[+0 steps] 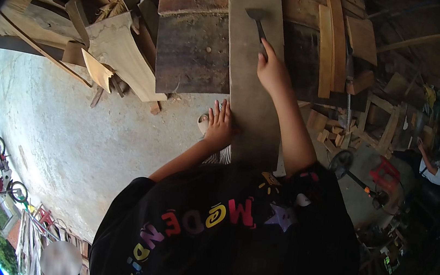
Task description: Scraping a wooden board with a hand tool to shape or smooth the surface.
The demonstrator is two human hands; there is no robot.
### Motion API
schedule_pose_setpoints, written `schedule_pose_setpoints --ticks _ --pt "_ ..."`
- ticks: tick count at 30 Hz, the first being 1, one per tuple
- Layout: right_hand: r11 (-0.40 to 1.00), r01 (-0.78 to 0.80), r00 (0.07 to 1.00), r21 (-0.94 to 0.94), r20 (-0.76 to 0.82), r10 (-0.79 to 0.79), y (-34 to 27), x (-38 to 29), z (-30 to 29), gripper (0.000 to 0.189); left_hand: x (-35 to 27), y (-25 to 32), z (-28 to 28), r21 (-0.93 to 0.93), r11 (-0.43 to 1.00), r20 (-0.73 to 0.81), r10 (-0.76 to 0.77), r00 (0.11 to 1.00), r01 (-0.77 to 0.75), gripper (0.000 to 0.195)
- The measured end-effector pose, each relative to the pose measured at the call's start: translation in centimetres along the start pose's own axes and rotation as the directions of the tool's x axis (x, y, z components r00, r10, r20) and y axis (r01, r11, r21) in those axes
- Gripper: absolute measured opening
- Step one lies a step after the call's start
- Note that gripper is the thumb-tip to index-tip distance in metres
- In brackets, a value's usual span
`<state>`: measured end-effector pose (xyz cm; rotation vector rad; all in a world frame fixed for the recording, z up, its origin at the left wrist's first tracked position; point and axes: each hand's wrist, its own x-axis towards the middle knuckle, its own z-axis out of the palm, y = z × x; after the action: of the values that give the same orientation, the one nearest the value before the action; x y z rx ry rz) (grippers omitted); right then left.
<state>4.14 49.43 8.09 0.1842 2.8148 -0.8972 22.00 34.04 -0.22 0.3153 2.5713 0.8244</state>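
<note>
A long, wide wooden board (249,100) runs from close to my body away across a dark wooden bench top (193,52). My right hand (274,71) is closed around the handle of a putty knife (255,15), whose wide, dark blade lies at the face of the board near its far end. Against the board's left edge rests my left hand (219,127), its fingers spread and pointing away from me. Whether its palm presses on the edge cannot be told. A sandalled foot shows just left of that hand.
Wood offcuts (123,51) are heaped at the left of the bench. Narrow planks (330,48) lie on its right side, with small blocks (337,137) below. A red plastic stool (384,174) and a seated person (436,170) are at the far right. Motorbikes stand at far left.
</note>
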Motion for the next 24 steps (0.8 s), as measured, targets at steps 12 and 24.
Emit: schedule_pose_setpoints --ticks 12,24 --pt "0.996 0.076 0.997 0.047 -0.010 -0.075 5.8 -22.7 0.8 0.049 0.2 0.6 0.8 -0.039 0.999 0.007 0.003 1.000 -0.003 0.096" --pt "0.992 -0.099 0.989 -0.075 0.105 0.106 3.8 -8.4 0.0 0.053 0.4 1.7 1.1 -0.006 0.999 0.052 -0.053 0.997 0.054 0.097"
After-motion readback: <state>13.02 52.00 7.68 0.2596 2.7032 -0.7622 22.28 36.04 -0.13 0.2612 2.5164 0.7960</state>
